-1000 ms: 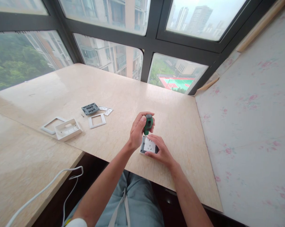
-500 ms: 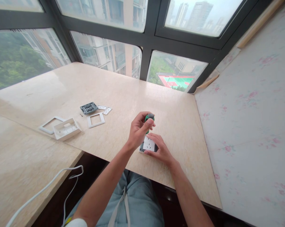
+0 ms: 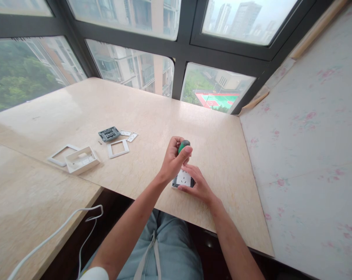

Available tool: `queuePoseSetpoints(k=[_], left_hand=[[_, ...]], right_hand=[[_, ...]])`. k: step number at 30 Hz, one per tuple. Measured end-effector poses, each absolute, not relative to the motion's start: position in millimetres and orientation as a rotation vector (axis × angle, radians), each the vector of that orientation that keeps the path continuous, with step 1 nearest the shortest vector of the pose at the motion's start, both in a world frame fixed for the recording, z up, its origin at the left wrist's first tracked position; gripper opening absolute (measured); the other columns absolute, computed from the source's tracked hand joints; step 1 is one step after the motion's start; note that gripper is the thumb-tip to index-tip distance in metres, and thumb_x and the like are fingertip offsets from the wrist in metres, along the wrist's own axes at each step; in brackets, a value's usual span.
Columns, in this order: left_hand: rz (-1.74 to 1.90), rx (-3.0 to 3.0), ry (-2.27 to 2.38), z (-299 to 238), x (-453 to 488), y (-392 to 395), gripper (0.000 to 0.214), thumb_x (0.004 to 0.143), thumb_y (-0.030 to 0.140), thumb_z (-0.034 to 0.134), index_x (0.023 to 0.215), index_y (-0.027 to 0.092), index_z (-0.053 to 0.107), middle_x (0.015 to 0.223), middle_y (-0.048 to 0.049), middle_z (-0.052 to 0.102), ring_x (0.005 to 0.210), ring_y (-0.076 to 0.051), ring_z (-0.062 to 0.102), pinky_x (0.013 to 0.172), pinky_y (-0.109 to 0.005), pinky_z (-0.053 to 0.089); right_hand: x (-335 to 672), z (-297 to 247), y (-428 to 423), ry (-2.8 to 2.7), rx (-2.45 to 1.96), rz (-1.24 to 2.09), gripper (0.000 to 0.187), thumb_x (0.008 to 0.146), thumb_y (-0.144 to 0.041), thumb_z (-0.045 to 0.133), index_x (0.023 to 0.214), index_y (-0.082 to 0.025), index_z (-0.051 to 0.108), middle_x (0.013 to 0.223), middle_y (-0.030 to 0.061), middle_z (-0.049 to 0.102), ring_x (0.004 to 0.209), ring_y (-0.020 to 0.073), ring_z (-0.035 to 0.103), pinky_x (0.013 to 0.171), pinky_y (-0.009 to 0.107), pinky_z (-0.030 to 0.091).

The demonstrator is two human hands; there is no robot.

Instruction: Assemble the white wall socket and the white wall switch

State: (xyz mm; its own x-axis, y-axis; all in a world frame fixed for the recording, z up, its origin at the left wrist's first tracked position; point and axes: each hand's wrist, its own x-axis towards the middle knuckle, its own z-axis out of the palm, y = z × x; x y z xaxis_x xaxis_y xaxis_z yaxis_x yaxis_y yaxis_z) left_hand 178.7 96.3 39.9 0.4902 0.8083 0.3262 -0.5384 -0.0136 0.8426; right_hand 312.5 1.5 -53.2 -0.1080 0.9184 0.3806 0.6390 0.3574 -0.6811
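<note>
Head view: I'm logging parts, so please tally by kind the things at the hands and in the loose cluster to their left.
Green-and-grey tool: 1
Socket unit: 1
Dark grey module: 1
White open box: 1
White frames: 2
Small white plates: 2
Tiny piece, too small to identify: 1
Total: 9

The left hand (image 3: pixel 176 158) has rolled round the green-and-dark-grey rounded screwdriver handle (image 3: pixel 181 147): its thumb, at the handle's 9 o'clock side a second ago, now crosses the front and points toward 1 o'clock. The forefinger, earlier stretched past the cap's 12 o'clock edge, sits nearer 11. The handle's lower part and the slim metal shaft, visible then, are hidden behind the hand.
</note>
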Motion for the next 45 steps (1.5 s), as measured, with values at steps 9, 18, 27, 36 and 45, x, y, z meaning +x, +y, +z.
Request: queuePoseSetpoints(k=[9, 18, 27, 36, 45], left_hand=[[1.086, 1.073, 0.262, 47, 172, 96, 0.043, 0.089, 0.057, 0.055, 0.083, 0.015, 0.062, 0.062, 0.0, 0.057, 0.047, -0.008, 0.047, 0.044, -0.021, 0.034], [0.815, 1.058, 0.155, 46, 179, 117, 0.051, 0.086, 0.068, 0.053, 0.071, 0.019, 0.049, 0.043, 0.0087, 0.038, 0.032, -0.004, 0.026, 0.033, -0.017, 0.019], [1.202, 1.193, 0.464, 55, 176, 87, 0.027, 0.091, 0.045, 0.061, 0.087, 0.018, 0.056, 0.083, -0.0018, 0.064, 0.065, -0.009, 0.058, 0.056, -0.02, 0.045], [0.832, 1.129, 0.136, 63, 171, 101, 0.029, 0.08, 0.04, 0.051, 0.061, 0.017, 0.052, 0.045, 0.0027, 0.044, 0.036, -0.007, 0.031, 0.035, -0.019, 0.022], [0.342, 1.111, -0.038, 70, 171, 132, 0.037, 0.076, 0.05, 0.055, 0.058, 0.018, 0.052, 0.043, 0.0025, 0.04, 0.035, -0.008, 0.031, 0.033, -0.022, 0.022]], right_hand=[[313, -55, 2, -1.831, -1.353, 0.448, 0.066, 0.082, -0.053, 0.072, 0.14, -0.03, 0.05, 0.139, 0.013, 0.056, 0.129, 0.032, 0.05, 0.108, 0.054, 0.041], [312, -54, 2, -1.816, -1.357, 0.472, 0.066, 0.083, -0.052, 0.072, 0.141, -0.031, 0.05, 0.14, 0.0117, 0.054, 0.13, 0.0311, 0.049, 0.109, 0.053, 0.041], [313, -55, 2, -1.834, -1.371, 0.47, 0.066, 0.083, -0.053, 0.071, 0.141, -0.03, 0.049, 0.141, 0.012, 0.054, 0.131, 0.0306, 0.048, 0.11, 0.053, 0.04], [313, -58, 3, -1.841, -1.392, 0.444, 0.065, 0.081, -0.054, 0.073, 0.137, -0.027, 0.053, 0.136, 0.0139, 0.057, 0.127, 0.0325, 0.051, 0.106, 0.053, 0.043], [312, -56, 2, -1.823, -1.393, 0.46, 0.063, 0.082, -0.053, 0.072, 0.137, -0.028, 0.053, 0.137, 0.0128, 0.057, 0.128, 0.0318, 0.05, 0.107, 0.053, 0.042]])
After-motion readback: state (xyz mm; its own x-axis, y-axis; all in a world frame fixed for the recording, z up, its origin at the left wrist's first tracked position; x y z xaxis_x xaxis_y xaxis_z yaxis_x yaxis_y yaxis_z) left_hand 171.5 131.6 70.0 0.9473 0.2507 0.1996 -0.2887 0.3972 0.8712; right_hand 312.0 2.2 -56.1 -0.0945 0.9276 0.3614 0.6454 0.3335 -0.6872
